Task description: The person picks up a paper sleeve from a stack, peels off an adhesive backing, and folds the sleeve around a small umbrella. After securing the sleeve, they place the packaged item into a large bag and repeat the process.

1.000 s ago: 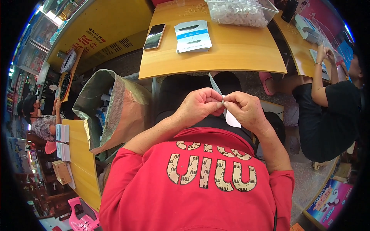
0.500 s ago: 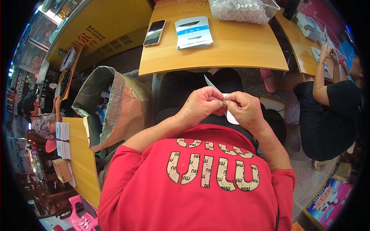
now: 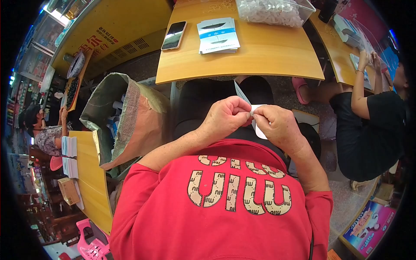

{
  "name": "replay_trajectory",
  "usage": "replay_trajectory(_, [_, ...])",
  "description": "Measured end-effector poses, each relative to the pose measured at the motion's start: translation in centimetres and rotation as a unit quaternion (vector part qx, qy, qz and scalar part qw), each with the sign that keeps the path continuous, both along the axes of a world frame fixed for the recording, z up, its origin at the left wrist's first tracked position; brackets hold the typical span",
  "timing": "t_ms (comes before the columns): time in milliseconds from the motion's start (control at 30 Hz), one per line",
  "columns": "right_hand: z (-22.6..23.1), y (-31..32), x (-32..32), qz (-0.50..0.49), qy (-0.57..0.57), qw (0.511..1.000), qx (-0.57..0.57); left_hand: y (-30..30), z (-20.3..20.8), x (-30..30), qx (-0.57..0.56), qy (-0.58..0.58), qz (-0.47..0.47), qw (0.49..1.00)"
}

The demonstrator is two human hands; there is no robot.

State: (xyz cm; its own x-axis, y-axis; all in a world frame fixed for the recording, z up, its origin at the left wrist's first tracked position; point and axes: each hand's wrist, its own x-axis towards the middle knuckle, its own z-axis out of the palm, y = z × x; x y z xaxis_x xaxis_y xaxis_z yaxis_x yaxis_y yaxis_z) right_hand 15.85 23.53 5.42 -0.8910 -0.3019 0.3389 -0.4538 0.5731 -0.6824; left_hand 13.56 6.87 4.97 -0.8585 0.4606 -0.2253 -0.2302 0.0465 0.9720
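Over my lap, my left hand (image 3: 224,120) is closed, thumb and forefinger pinching a thin folded card (image 3: 242,92) whose upper part stands up nearly edge-on. My right hand (image 3: 280,126) meets it fingertip to fingertip, also pinched at the card's edge. A white, rounded lower part of the card (image 3: 260,133) shows between my hands. Something small and whitish sits at the joined fingertips, too small to name. On the table ahead lie a stack of printed cards (image 3: 219,38) with a blue band and a phone (image 3: 174,36).
A clear bin (image 3: 308,6) of white plastic pieces stands on the far side of the yellow table (image 3: 260,60). Left of my legs, a large woven sack (image 3: 145,125) gapes open. A co-worker in black (image 3: 364,125) sits at the right; another person (image 3: 48,141) is far left.
The card's upright part has shifted slightly right and stands steeper. My fingertips stay together with only small movement. The right-hand co-worker's hands have moved a little.
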Motion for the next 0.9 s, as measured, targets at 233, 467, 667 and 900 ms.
replay_trajectory(233, [0.1,0.0,-0.1,0.061,0.030,0.989,0.133,0.1,0.2,0.4,-0.128,0.151,-0.027,0.980])
replay_trajectory(467, [-0.4,0.1,-0.3,0.076,0.023,0.986,0.149,0.1,0.3,0.8,-0.178,0.251,-0.031,0.951])
replay_trajectory(667, [-0.9,0.7,0.0,-0.026,-0.121,0.991,-0.055,0.0,0.8,0.8,-0.122,0.216,-0.004,0.969])
replay_trajectory(900, [-0.3,0.5,0.2,0.052,-0.028,0.998,0.024,-0.1,0.9,0.9,-0.211,0.276,-0.047,0.937])
